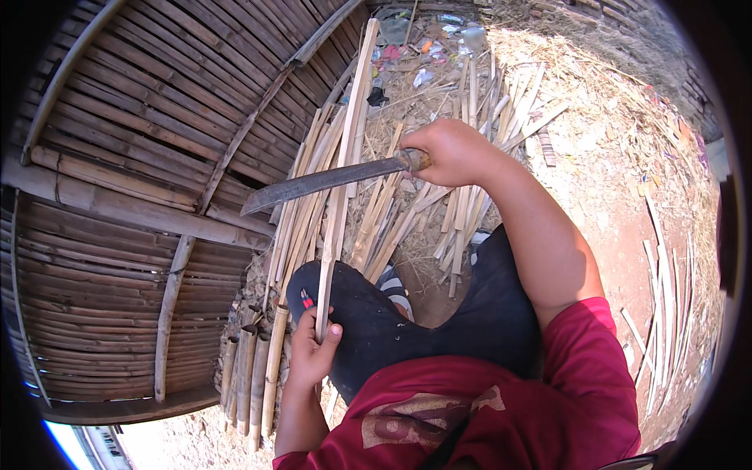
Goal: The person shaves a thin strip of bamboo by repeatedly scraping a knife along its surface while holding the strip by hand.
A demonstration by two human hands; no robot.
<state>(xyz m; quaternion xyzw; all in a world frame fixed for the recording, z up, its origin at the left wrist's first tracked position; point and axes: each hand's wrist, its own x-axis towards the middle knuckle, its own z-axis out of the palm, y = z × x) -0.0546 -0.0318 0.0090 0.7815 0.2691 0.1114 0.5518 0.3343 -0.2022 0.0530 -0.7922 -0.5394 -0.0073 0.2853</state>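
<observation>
At the far left, a wall of dark bamboo slats (149,290) extends along the work area, with bamboo poles fixed across it. Short bamboo lengths (254,388) are grouped near the lower right end of this wall. To their right, the left hand (312,352) is positioned beside the person's left knee; its fingers are clamped around the lower end of a long, pale bamboo strip (334,235). The strip extends past the knee and away from the person toward the top of the view. A machete (313,185) crosses in front of the strip, with its blade tip pointing left; contact between blade and strip cannot be determined. At the right end of the machete, the right hand (454,153) has its fingers clamped on the wooden handle (421,160). Behind both tools and hands, loose split strips (376,227) lie on the ground, and coloured litter (423,77) is scattered beyond them. At the far right, a separate group of thin strips (666,290) lies on bare earth, near dry straw (619,102).
</observation>
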